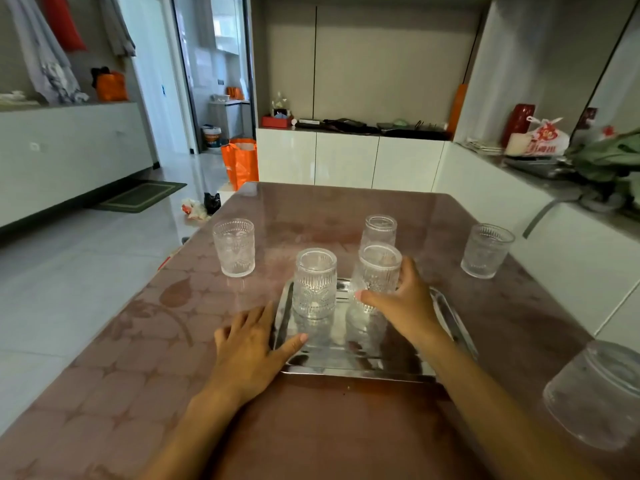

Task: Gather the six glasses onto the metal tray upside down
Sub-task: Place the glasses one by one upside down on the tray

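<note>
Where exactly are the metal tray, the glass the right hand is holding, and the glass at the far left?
metal tray [360, 370], head view, near rim.
held glass [379, 271], head view, ribbed side wall.
right hand [403, 303], head view, back of hand.
far-left glass [234, 249], head view, patterned side wall.

Glasses: six in total. Three stand within the metal tray [453, 318]: one at its far-left corner [315, 284], one far-right [377, 271], one at its far edge [379, 230]. Three stand off the tray: near the table's left edge [234, 247], right edge [486, 250], near-right corner [597, 393]. Hands: two.
</note>
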